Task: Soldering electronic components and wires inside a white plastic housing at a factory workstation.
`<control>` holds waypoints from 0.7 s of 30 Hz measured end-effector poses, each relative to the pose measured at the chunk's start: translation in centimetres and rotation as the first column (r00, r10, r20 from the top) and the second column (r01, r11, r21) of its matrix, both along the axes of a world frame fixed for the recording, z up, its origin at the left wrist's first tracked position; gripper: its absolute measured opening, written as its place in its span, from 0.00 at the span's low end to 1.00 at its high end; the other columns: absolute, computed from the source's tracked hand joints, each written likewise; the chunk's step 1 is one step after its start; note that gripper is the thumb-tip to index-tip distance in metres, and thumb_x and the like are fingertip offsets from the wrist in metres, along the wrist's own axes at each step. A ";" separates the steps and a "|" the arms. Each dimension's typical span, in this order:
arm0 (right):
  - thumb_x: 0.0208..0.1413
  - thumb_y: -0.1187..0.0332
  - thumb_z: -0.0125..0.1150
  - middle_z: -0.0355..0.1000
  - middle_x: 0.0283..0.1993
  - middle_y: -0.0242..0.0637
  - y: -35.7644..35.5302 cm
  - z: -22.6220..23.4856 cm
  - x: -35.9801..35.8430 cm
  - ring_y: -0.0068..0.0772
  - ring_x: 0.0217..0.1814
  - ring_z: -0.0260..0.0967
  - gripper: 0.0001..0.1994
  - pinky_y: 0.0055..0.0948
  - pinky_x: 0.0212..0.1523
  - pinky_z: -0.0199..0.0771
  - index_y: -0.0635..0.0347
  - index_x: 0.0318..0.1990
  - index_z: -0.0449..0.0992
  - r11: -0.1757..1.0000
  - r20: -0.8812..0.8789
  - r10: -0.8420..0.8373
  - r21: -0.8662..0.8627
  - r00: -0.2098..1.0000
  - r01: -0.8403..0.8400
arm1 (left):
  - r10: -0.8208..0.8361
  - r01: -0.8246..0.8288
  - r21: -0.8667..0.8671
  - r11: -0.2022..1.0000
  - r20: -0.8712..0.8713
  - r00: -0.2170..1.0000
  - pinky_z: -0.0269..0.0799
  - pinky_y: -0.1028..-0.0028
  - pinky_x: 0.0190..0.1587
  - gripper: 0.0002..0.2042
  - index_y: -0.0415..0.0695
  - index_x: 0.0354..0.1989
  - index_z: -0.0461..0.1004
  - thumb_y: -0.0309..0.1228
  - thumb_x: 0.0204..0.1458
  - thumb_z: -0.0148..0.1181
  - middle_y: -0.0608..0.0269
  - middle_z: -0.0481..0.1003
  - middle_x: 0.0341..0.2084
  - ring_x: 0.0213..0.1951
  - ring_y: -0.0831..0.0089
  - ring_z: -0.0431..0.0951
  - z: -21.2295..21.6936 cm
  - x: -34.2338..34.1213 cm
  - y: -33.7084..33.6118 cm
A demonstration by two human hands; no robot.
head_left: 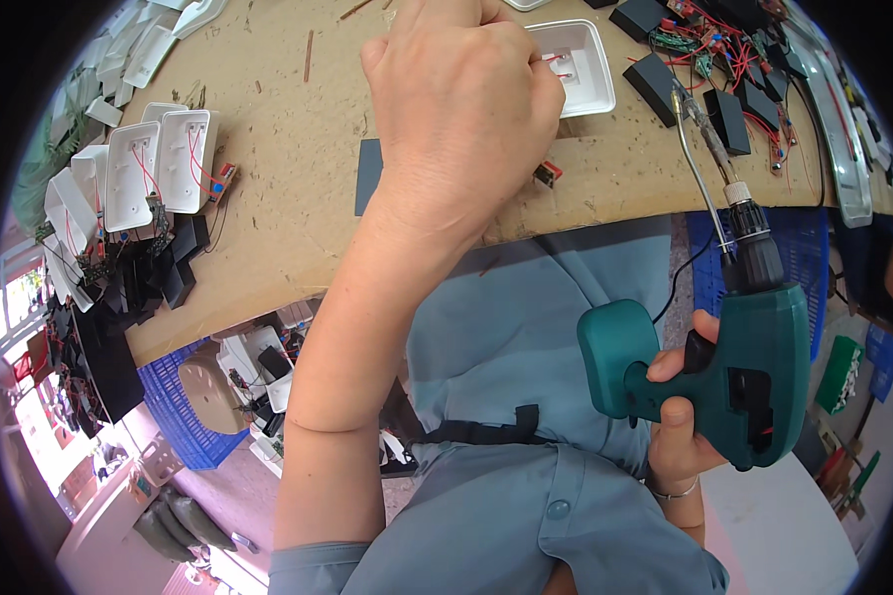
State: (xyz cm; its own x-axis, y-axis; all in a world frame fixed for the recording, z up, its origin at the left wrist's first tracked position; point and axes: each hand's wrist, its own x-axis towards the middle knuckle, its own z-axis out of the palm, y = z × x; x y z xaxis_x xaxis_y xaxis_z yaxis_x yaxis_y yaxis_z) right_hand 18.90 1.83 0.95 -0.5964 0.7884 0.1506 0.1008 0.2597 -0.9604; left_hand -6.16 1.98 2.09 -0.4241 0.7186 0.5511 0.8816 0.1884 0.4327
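Head view: the left hand (461, 109) is raised close to the lens, its grip curled into a fist; whatever it may hold is hidden behind the knuckles, so I cannot tell. It covers part of the white plastic rectangular tray (583, 61) just right of it and part of the dark grey flat sheet (368, 174) just below-left of it on the tan fibreboard worktop (288, 119). The right hand (680, 412), low by the lap, has its grip wrapped tight around the handle of a teal plastic cordless screwdriver (734, 347), whose long metal bit points up toward black boxes with red wires (724, 89). White plastic housings (159, 159) lie far left, some cut off.
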 end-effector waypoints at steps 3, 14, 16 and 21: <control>0.47 0.61 0.62 0.64 0.48 0.50 0.1 -0.3 -0.2 0.26 0.31 0.68 0.32 0.25 0.30 0.72 0.71 0.54 0.54 1.000 -0.035 -0.018 0.003 0.999 0.018 | 0.020 -0.020 -0.021 1.000 -0.025 0.999 0.61 0.65 0.35 0.03 0.35 0.17 0.71 0.23 0.36 0.55 0.56 0.68 0.24 0.31 0.60 0.68 0.0 0.1 0.0; 0.48 0.65 0.60 0.63 0.49 0.55 0.3 -0.5 -0.1 0.27 0.31 0.67 0.31 0.24 0.28 0.72 0.70 0.55 0.51 1.000 -0.081 -0.016 0.008 0.997 0.017 | 0.030 -0.027 -0.048 0.998 0.057 0.998 0.61 0.64 0.35 0.05 0.36 0.18 0.71 0.26 0.36 0.57 0.56 0.68 0.26 0.33 0.60 0.68 0.4 0.3 -0.2; 0.48 0.65 0.60 0.62 0.49 0.55 0.4 -0.7 0.1 0.28 0.31 0.67 0.31 0.24 0.28 0.72 0.70 0.55 0.51 1.000 -0.080 -0.012 0.026 0.997 0.014 | 0.028 -0.022 -0.075 0.997 0.077 0.997 0.61 0.65 0.35 0.05 0.36 0.18 0.71 0.26 0.36 0.57 0.56 0.68 0.26 0.33 0.60 0.68 0.5 0.2 -0.2; 0.48 0.65 0.59 0.62 0.49 0.56 0.4 -0.9 -0.1 0.28 0.31 0.67 0.31 0.23 0.27 0.72 0.70 0.55 0.50 0.998 -0.120 -0.032 0.046 0.992 0.037 | 0.025 -0.018 -0.094 0.995 0.072 0.997 0.59 0.65 0.35 0.05 0.37 0.17 0.71 0.26 0.36 0.56 0.57 0.68 0.27 0.34 0.61 0.68 0.1 0.4 -0.1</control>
State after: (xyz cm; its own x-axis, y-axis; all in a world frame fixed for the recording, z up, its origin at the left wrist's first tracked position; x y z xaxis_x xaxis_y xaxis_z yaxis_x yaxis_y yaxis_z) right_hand 18.79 2.21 0.02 -0.5444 0.7984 0.2573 -0.0042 0.3042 -0.9526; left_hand -5.73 1.88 2.19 -0.4766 0.7556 0.4494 0.8436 0.2493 0.4755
